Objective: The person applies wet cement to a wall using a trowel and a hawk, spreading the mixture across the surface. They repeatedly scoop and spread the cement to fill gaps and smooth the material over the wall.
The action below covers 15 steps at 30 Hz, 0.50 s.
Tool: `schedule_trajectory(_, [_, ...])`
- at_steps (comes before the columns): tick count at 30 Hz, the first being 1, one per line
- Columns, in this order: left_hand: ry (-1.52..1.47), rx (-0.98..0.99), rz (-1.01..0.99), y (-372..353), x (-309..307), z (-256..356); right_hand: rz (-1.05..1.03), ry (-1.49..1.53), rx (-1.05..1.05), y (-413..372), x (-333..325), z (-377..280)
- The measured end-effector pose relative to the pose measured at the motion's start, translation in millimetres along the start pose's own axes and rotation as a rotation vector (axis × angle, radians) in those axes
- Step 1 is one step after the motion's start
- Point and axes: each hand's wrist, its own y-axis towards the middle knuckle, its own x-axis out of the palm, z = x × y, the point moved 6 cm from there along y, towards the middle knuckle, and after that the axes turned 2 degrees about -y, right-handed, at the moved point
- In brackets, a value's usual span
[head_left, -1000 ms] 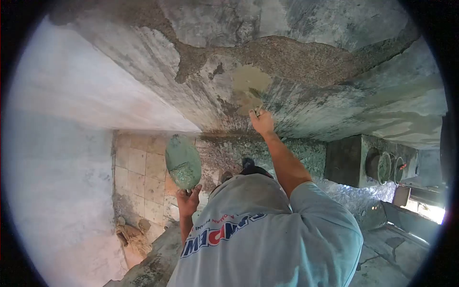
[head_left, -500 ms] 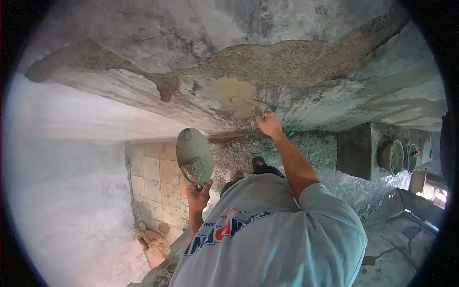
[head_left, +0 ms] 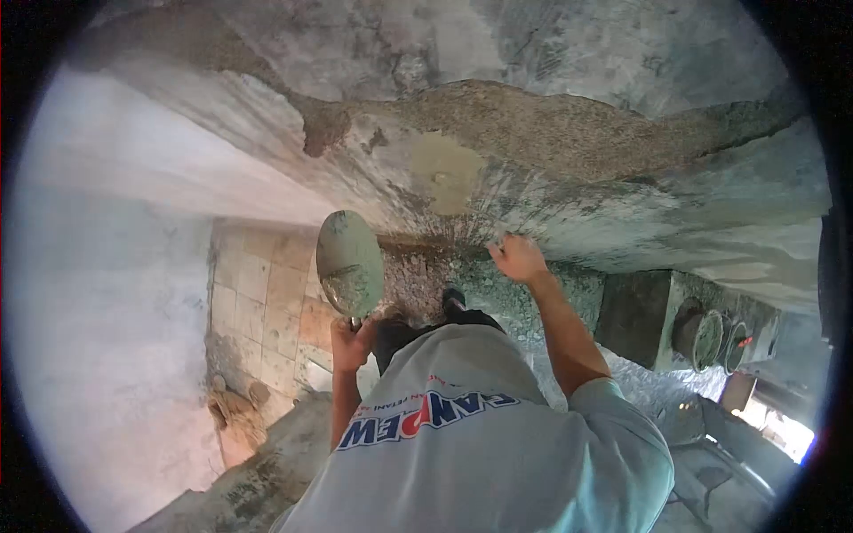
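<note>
My left hand (head_left: 353, 343) is closed round the short handle of a round plasterer's hawk (head_left: 349, 262), with some wet grey mortar on the lower part of its face. My right hand (head_left: 519, 258) is closed at the foot of the wall, gripping a trowel (head_left: 498, 231); its thin blade is seen almost edge-on and is hard to make out. Just above the trowel a smooth patch of wet mortar (head_left: 446, 173) sticks to the stained wall (head_left: 569, 209). The trowel looks apart from the patch.
A rough band of bare plaster (head_left: 533, 129) crosses the wall. A concrete block (head_left: 635, 320) with round buckets (head_left: 708, 340) stands at right. Tiles (head_left: 267, 284) cover the floor at left, beside a white wall (head_left: 115, 311). Rubble (head_left: 418, 275) lies near my feet.
My right hand has drawn the trowel off the wet patch, down and slightly right. The hawk sits a little higher and further left in view. The view itself has shifted.
</note>
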Motion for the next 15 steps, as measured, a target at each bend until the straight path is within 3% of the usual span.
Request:
schedule_trajectory(3, [-0.163,-0.061,-0.019,-4,5,-5,0.07,-0.085,-0.095,21,1,-34])
schedule_trajectory(6, [-0.133,-0.024,-0.037,-2,2,-9,-0.015,-0.108,-0.046,32,-22,-69])
schedule_trajectory(9, [-0.126,0.038,-0.022,1,-5,-10,-0.003,-0.121,0.015,41,-32,-73])
schedule_trajectory(12, [-0.188,-0.033,0.007,4,-12,-13,0.009,-0.125,0.125,46,-50,-71])
schedule_trajectory(15, [-0.247,-0.024,0.014,13,-17,-21,0.01,-0.115,0.085,47,-59,-69])
